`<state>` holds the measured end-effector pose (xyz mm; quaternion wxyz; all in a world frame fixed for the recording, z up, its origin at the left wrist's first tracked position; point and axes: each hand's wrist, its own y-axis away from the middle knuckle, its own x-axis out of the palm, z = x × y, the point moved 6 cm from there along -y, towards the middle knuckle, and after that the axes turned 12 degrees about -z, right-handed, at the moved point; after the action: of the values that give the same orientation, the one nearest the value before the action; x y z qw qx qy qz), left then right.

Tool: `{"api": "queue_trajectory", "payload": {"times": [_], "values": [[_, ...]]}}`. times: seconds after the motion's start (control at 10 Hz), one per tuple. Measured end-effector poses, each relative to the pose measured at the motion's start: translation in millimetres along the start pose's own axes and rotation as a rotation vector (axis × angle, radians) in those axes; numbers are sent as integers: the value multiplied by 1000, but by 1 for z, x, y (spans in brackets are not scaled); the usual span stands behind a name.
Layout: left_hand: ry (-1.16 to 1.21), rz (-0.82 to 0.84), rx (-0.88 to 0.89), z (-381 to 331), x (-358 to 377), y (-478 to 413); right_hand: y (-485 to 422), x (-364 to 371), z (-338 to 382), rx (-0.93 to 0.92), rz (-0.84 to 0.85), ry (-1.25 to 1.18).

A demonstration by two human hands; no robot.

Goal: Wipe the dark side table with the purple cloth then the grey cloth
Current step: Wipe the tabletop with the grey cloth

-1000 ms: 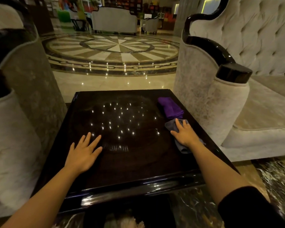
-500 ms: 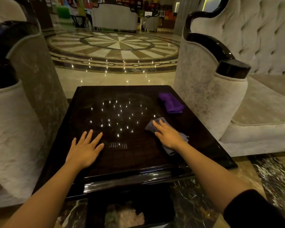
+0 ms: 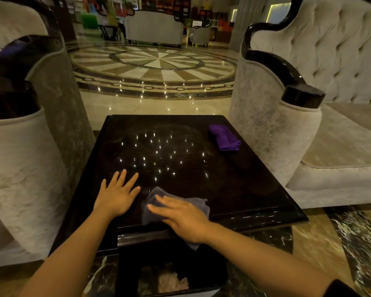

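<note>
The dark glossy side table (image 3: 234, 181) fills the middle of the view, with ceiling lights mirrored in its top. My right hand (image 3: 180, 217) presses flat on the grey cloth (image 3: 198, 203) near the table's front edge, and part of the cloth hangs over that edge. My left hand (image 3: 116, 194) rests flat on the tabletop just left of the cloth, fingers spread, holding nothing. The folded purple cloth (image 3: 224, 137) lies by itself at the far right of the tabletop.
A pale upholstered armchair (image 3: 298, 129) with dark glossy arm caps stands tight against the table's right side. Another armchair (image 3: 24, 159) stands at the left. A dark bin (image 3: 167, 275) with crumpled paper sits below the front edge. Polished patterned floor lies beyond.
My right hand has slid the grey cloth from the right side of the table toward the front centre, close to my left hand. The purple cloth has stayed put.
</note>
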<state>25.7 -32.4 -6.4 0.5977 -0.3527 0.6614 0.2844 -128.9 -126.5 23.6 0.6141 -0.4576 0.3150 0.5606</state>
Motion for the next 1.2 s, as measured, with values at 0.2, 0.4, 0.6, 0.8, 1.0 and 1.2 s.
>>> {"api": "queue_trajectory", "payload": {"times": [0.2,0.4,0.6,0.8,1.0,1.2], "values": [[-11,12,16,-3,-3,1,9,10,38,-176,-39,-190],[-12,12,19,-2,-2,1,-22,-64,-12,-32,-376,-249],[23,6,-2,0,1,0,-67,-109,-136,257,-450,13],[31,1,-3,-1,-1,0,-85,-85,-192,461,-353,88],[38,2,4,-2,-1,-1,-97,-63,-214,650,-230,169],[46,-10,3,-2,1,0,-107,-53,-203,648,-138,220]]}}
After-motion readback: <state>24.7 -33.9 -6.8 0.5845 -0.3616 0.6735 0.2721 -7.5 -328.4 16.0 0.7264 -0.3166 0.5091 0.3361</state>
